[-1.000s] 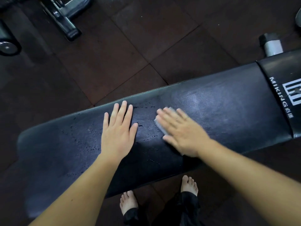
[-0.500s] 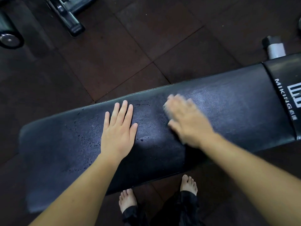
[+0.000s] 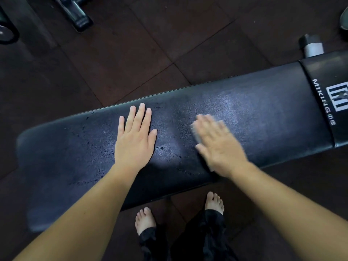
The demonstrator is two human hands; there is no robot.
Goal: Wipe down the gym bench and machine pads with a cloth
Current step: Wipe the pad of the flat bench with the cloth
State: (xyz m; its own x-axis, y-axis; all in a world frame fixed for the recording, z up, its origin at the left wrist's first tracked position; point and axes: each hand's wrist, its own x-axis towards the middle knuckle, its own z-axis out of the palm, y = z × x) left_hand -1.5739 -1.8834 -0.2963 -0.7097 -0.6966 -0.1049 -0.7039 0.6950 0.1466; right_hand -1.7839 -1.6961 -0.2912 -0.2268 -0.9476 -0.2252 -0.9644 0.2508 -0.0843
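A long black padded gym bench (image 3: 263,113) runs across the view from lower left to upper right, with white lettering at its right end. My left hand (image 3: 134,140) lies flat on the pad, fingers spread, holding nothing. My right hand (image 3: 219,146) is blurred with motion and presses a small grey cloth (image 3: 197,136) onto the pad; only the cloth's edge shows beneath the fingers. Water droplets speckle the pad around and left of my left hand. The pad right of my right hand has a dull sheen.
Dark rubber floor tiles (image 3: 150,44) surround the bench. A black machine foot (image 3: 75,14) stands at the top left, a grey-capped bench leg (image 3: 311,46) at the top right. My bare feet (image 3: 145,221) are just below the bench's near edge.
My right hand with the cloth slid up and to the right over the pad, then came back down toward the near edge. My left hand has stayed flat in place.
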